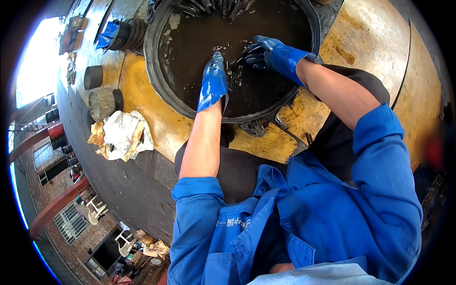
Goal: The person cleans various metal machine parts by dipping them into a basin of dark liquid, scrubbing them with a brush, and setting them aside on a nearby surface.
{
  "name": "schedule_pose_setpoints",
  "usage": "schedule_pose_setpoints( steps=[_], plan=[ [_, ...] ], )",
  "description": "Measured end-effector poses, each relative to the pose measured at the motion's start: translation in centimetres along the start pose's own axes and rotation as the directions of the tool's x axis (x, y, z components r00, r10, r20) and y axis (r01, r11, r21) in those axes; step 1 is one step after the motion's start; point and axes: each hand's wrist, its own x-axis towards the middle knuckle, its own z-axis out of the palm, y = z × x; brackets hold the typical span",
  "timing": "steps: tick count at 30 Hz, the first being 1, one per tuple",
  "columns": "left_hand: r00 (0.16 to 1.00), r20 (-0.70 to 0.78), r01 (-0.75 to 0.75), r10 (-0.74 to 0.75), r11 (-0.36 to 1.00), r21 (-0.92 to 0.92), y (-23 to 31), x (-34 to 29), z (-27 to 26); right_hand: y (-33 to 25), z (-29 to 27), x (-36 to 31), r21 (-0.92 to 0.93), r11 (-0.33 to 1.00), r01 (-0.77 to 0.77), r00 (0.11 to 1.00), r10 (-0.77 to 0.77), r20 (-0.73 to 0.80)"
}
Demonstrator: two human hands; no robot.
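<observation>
We see a dark floor [118, 183] — partly covered by yellow-stained boards [365, 33] — carrying a round black basin [152, 73], short grey cylinders [101, 104] and a crumpled white-and-tan bundle [124, 133].

Cannot see the bottom of the tub [151, 61] beneath murky water [199, 42], nor the far rim, cut off by the upper edge with some dark strips [232, 7]. Cannot identify the tiny pale specks [230, 78] between the left hand [213, 76] and right hand [272, 51], nor confirm anything in either grip. Can discern only a red blur [434, 147] at far right. Cannot follow the pale blue cloth [327, 275] past the lower edge.
</observation>
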Motion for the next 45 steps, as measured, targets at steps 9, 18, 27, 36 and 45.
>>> schedule_pose_setpoints(
  steps=[9, 18, 27, 36, 45],
  plan=[
    [0.988, 0.055, -0.141, 0.142, 0.99, -0.032, -0.2, 0.1, 1.0, -0.8, -0.9, -0.1, -0.596, 0.798, 0.089, 0.985, 0.018, 0.171],
    [0.997, 0.066, -0.051, 0.05, 0.998, 0.02, -2.1, 0.4, 1.6, 0.4, 1.9, -3.9, -0.777, -0.437, 0.453, 0.869, 0.021, 0.494],
    [0.982, 0.163, 0.095, -0.098, 0.995, 0.022, 0.4, -0.4, 2.3, 0.8, 2.4, -6.4, -0.543, -0.763, 0.351, 0.86, 0.034, 0.509],
    [0.972, 0.112, 0.173, -0.207, 0.951, 0.255, -2.2, 2.8, 3.1, -0.6, 3.0, -6.8, -0.792, -0.544, 0.277, 0.938, -0.027, 0.347],
    [0.967, 0.116, 0.182, -0.227, 0.933, 0.311, -3.4, 2.7, 2.3, -2.8, 2.3, -7.8, -0.917, -0.186, 0.353, 0.935, 0.026, 0.354]
  ],
)
